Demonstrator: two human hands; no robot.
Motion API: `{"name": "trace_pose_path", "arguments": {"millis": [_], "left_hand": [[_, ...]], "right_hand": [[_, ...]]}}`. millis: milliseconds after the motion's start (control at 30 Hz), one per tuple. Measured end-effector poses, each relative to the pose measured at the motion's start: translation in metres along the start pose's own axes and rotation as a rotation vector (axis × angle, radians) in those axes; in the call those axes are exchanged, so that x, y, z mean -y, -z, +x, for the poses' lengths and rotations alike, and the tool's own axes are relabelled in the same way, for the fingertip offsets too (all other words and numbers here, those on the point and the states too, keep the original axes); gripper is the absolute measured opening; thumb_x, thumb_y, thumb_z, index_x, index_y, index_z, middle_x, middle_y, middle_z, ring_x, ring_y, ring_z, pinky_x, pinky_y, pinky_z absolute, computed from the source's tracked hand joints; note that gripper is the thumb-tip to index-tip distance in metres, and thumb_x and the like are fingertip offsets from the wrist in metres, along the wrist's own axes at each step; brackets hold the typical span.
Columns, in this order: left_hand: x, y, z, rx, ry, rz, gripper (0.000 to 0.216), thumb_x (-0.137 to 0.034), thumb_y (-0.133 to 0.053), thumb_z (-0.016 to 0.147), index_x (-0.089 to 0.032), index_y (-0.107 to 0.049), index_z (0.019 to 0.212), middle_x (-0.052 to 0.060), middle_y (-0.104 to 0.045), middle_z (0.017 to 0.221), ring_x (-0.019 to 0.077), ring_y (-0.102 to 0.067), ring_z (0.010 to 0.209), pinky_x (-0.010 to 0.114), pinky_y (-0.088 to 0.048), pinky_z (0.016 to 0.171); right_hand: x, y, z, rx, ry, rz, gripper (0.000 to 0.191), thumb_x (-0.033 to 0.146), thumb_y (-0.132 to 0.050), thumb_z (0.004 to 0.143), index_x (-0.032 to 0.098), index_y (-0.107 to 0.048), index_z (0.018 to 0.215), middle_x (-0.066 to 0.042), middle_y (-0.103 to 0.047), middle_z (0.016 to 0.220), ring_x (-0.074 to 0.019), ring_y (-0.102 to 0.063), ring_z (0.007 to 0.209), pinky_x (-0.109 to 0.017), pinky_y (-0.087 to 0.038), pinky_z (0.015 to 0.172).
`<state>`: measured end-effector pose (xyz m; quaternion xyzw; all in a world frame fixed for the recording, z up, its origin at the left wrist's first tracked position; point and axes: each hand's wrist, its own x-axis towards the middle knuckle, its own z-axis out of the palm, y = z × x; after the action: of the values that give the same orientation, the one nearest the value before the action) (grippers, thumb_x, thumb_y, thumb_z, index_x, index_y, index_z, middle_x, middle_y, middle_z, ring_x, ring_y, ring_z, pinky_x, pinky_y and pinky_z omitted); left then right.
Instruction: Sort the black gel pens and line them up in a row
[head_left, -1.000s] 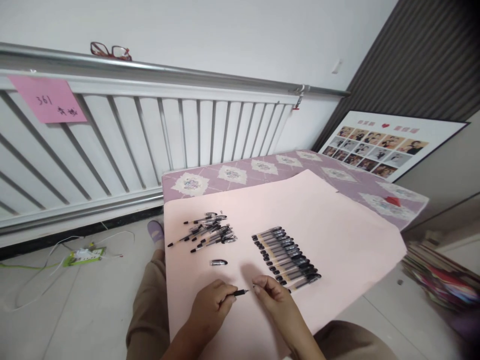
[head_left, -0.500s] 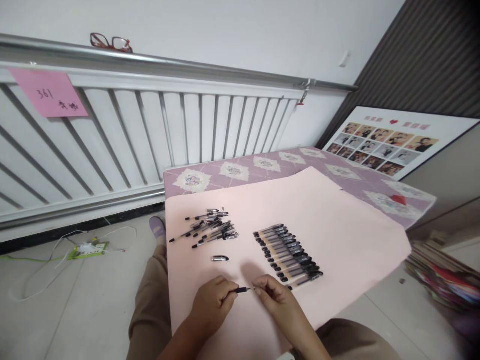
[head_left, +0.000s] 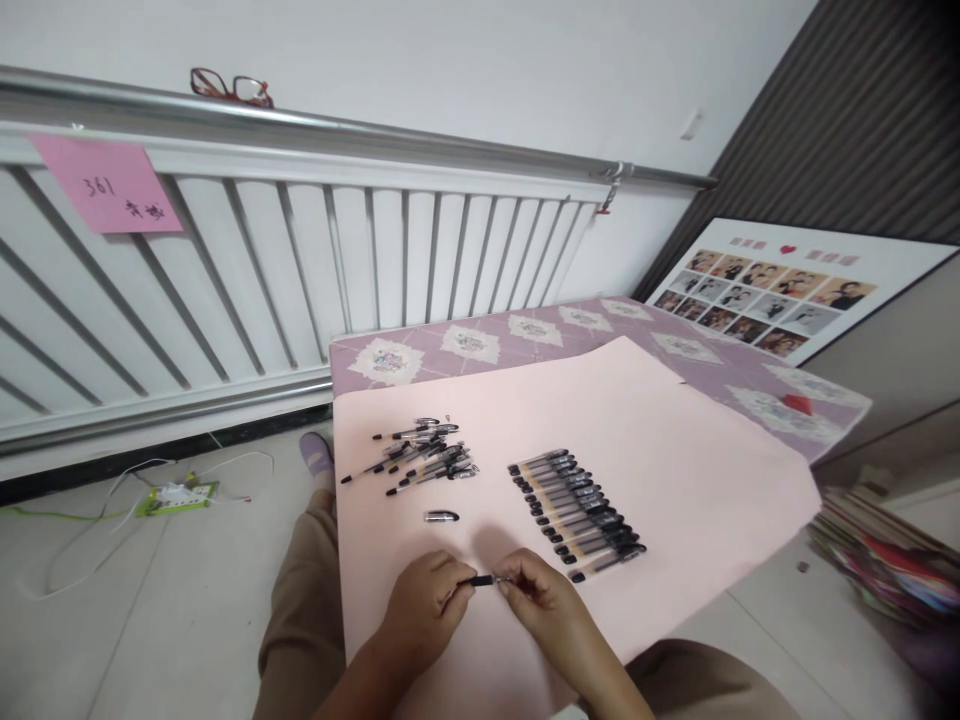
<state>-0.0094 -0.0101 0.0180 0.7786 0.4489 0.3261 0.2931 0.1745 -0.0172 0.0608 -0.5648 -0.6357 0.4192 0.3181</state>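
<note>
Both hands meet low on a pink paper sheet [head_left: 675, 450]. My left hand [head_left: 424, 605] is closed round a black pen [head_left: 480, 580], whose tip end points right. My right hand [head_left: 544, 600] pinches that same pen's tip with thumb and forefinger. A loose pen cap [head_left: 440, 516] lies just above my left hand. A neat row of capped pens [head_left: 577, 515] lies above my right hand. Farther back left sits a loose pile of pens [head_left: 424, 455].
The pink sheet covers a low table with a purple patterned cloth [head_left: 525, 335]. A white radiator [head_left: 300, 270] stands behind, with red glasses [head_left: 229, 88] on its rail and a pink note [head_left: 112, 185]. A photo board [head_left: 780, 290] leans at right. Books [head_left: 885, 560] lie on the floor.
My right hand has moved left onto the pen tip, closing the gap to my left hand. The view shifted slightly.
</note>
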Motion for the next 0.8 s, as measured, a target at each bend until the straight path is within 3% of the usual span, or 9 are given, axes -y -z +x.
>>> {"name": "trace_pose_path", "arguments": {"millis": [500, 800], "left_hand": [[0.0016, -0.0045, -0.0033, -0.063, -0.076, 0.149, 0.016, -0.018, -0.047, 0.086, -0.022, -0.061, 0.088, 0.003, -0.060, 0.084, 0.0194, -0.053, 0.081, 0.035, -0.041, 0.077], [0.0057, -0.0077, -0.0051, -0.078, -0.112, 0.203, 0.022, -0.020, -0.041, 0.090, -0.021, -0.063, 0.090, 0.005, -0.060, 0.086, 0.0194, -0.053, 0.081, 0.036, -0.043, 0.076]], "right_hand": [[-0.0013, -0.0049, 0.0003, 0.025, -0.039, 0.013, 0.008, 0.025, -0.054, 0.074, 0.021, -0.055, 0.067, 0.004, -0.051, 0.064, -0.0129, -0.049, 0.063, -0.022, -0.040, 0.059], [-0.0012, -0.0100, 0.0019, 0.005, 0.024, -0.157, 0.016, 0.031, -0.050, 0.080, 0.022, -0.052, 0.067, 0.001, -0.054, 0.067, -0.0155, -0.052, 0.065, -0.024, -0.040, 0.062]]}}
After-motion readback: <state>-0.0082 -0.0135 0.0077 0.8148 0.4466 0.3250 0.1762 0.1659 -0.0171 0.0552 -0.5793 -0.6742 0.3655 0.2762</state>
